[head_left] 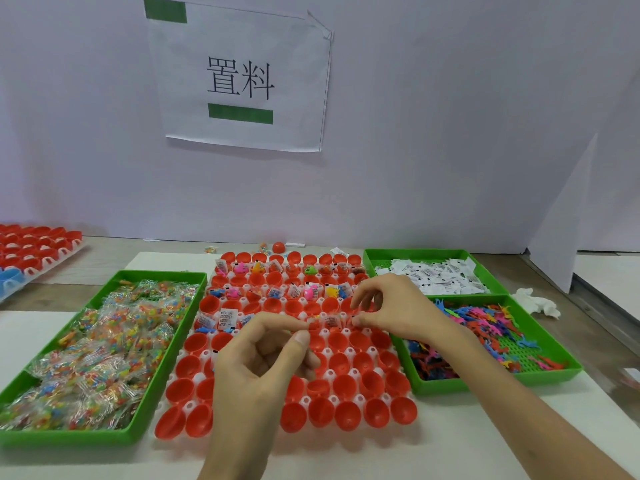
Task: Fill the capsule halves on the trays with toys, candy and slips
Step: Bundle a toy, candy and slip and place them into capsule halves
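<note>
Red capsule halves on white tray, blue halves, green bins, clear candy packets multicoloured inside, white slips black print, pink blue orange toys, white sign black characters, green bars

My left hand hides some capsule halves. The far tray is cut by the left edge. The print on the slips is too small.

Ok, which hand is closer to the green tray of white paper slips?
Right. The right hand hovers just in front of the slip tray's near-left corner; the left hand is farther off, over the middle of the capsule tray.
</note>
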A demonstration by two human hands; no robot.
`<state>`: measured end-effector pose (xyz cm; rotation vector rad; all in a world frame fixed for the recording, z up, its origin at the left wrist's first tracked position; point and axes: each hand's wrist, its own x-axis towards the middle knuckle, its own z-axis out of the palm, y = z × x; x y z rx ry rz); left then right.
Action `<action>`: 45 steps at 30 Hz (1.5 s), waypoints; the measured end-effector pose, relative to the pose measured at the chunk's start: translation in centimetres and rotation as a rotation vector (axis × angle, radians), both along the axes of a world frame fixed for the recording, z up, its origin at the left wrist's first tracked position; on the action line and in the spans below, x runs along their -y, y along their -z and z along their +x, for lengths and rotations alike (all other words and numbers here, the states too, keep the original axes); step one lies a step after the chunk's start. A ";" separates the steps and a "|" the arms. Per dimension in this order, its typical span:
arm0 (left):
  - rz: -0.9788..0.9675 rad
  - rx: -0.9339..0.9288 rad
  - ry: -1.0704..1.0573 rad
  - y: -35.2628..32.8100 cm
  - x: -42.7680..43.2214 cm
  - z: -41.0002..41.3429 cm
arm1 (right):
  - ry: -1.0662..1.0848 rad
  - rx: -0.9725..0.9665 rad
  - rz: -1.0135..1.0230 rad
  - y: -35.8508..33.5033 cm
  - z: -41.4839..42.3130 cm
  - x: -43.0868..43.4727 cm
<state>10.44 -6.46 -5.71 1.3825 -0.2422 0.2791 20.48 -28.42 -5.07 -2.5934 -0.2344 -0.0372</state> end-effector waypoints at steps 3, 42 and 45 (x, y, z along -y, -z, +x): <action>0.039 0.022 -0.018 -0.1 -0.2 0.0 | 0.014 0.066 0.071 -0.6 0.2 0.3; 0.473 -0.042 -0.449 -3.3 -9.9 4.0 | 0.387 0.239 0.742 -1.3 -5.2 5.0; 0.340 -0.030 -0.204 -4.3 -3.7 2.3 | 0.248 0.184 0.880 -0.9 -7.8 2.4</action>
